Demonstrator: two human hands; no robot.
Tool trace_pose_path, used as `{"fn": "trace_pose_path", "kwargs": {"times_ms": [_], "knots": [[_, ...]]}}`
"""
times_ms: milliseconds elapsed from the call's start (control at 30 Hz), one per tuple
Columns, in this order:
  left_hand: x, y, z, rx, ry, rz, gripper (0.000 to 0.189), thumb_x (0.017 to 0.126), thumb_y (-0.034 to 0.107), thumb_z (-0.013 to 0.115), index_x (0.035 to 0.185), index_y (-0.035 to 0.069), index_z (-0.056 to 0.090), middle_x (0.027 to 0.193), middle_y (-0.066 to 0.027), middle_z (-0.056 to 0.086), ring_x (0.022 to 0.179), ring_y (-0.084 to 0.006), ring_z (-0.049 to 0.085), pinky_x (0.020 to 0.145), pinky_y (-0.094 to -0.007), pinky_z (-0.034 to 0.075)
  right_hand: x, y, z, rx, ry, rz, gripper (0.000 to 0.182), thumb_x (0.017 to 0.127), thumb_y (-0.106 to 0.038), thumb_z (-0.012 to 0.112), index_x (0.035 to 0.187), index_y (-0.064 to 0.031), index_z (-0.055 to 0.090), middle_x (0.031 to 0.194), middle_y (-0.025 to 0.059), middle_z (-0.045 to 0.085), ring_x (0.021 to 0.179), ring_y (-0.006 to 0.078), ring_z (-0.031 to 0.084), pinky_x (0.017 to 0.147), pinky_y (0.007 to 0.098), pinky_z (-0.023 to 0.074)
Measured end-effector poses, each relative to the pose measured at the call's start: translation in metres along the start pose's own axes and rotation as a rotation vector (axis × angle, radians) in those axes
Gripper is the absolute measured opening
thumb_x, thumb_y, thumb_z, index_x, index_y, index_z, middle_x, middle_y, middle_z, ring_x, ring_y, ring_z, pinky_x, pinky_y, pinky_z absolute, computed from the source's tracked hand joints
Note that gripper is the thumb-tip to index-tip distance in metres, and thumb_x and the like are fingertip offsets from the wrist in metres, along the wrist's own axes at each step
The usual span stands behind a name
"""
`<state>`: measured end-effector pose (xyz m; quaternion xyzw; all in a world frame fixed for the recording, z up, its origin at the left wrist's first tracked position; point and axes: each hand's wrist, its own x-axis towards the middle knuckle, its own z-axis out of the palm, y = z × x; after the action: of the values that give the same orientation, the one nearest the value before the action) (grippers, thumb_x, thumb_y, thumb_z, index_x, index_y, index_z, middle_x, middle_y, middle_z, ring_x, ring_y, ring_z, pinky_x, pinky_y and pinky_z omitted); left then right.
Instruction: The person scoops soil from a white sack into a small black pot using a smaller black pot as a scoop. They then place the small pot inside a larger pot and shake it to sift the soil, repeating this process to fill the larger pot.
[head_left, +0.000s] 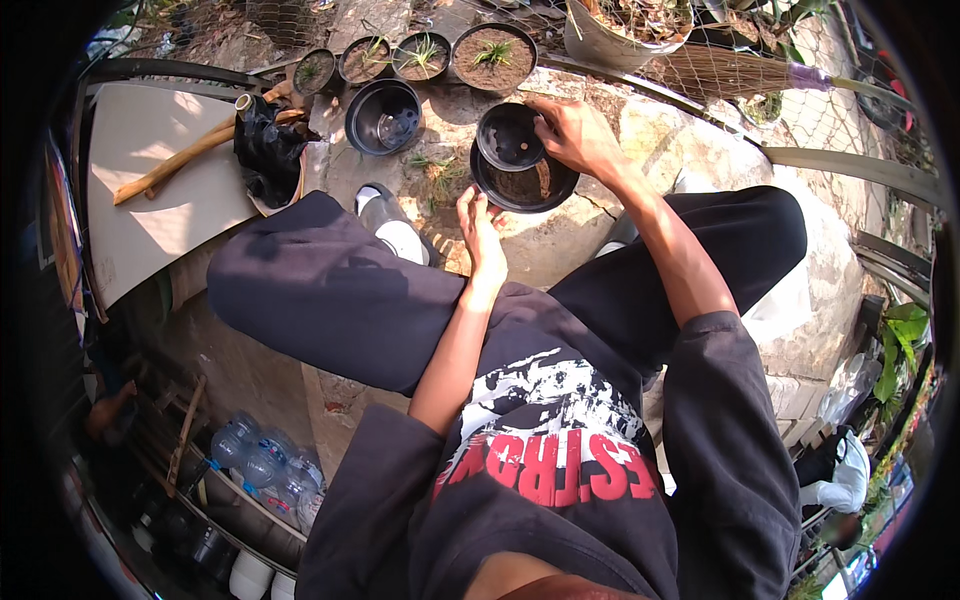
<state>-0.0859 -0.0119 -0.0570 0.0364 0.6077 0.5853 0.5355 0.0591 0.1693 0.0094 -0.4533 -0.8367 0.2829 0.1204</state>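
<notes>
My right hand (581, 135) pinches the rim of a smaller black plastic plant pot (504, 146), which has holes in its bottom. That pot is over the far-left part of a larger black plastic pot (559, 199), with brown soil visible inside the larger one. At the larger pot's near-left side, my left hand (484, 244) has its fingers against the outer wall, some partly hidden beneath the rim. Another black pot (382, 116), without a plant, stands to the left on the paving. Beyond it, several black pots hold soil and small grassy plants, the largest of them (495, 58) at the right end.
On the left, a white board (150, 161) carries wooden sticks (180, 161) beside a black plastic bag (266, 154). Wire netting (720, 60) and a whitish planter (622, 41) border the far side. Plastic bottles (262, 457) lie lower left. My legs flank the pots.
</notes>
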Motion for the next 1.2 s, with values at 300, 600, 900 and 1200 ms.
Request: {"fn": "trace_pose_path", "kwargs": {"times_ms": [300, 600, 900, 1200], "knots": [[0.004, -0.003, -0.002, 0.020, 0.015, 0.016, 0.039, 0.109, 0.032, 0.054, 0.145, 0.017, 0.047, 0.135, -0.0039, 0.059, 0.108, -0.0159, 0.061, 0.086, -0.0320, 0.049, 0.005, 0.007, -0.006, -0.025, 0.059, -0.054, 0.034, 0.091, -0.016, 0.060, 0.122, -0.0075, 0.072, 0.076, 0.0228, 0.071, 0.075, 0.0384, 0.073, 0.075, 0.0489, 0.0592], [0.003, -0.002, -0.002, 0.021, 0.016, 0.021, 0.040, 0.109, 0.033, 0.055, 0.144, 0.016, 0.047, 0.130, -0.0046, 0.061, 0.106, -0.0147, 0.062, 0.085, -0.0306, 0.050, -0.004, 0.023, 0.023, -0.218, -0.174, -0.070, 0.055, 0.092, -0.027, 0.071, 0.142, -0.0052, 0.059, 0.112, 0.0193, 0.070, 0.100, 0.0385, 0.070, 0.087, 0.0472, 0.0586], [0.003, -0.003, -0.001, 0.013, -0.008, 0.028, 0.041, 0.110, 0.034, 0.055, 0.144, 0.014, 0.047, 0.129, -0.0053, 0.062, 0.101, -0.0135, 0.063, 0.080, -0.0283, 0.050, -0.026, -0.020, 0.041, -0.437, -0.116, -0.208, 0.091, 0.078, -0.041, 0.086, 0.154, -0.0103, 0.046, 0.153, 0.0155, 0.048, 0.138, 0.0364, 0.048, 0.107, 0.0552, 0.0460], [0.001, -0.001, -0.002, 0.031, -0.023, 0.000, 0.043, 0.108, 0.031, 0.055, 0.146, 0.014, 0.044, 0.136, -0.0053, 0.057, 0.113, -0.0188, 0.061, 0.090, -0.0364, 0.047, -0.004, -0.016, -0.008, -0.193, -0.050, -0.148, 0.094, 0.078, -0.036, 0.087, 0.154, -0.0057, 0.042, 0.142, 0.0210, 0.050, 0.133, 0.0412, 0.051, 0.111, 0.0515, 0.0437]]}}
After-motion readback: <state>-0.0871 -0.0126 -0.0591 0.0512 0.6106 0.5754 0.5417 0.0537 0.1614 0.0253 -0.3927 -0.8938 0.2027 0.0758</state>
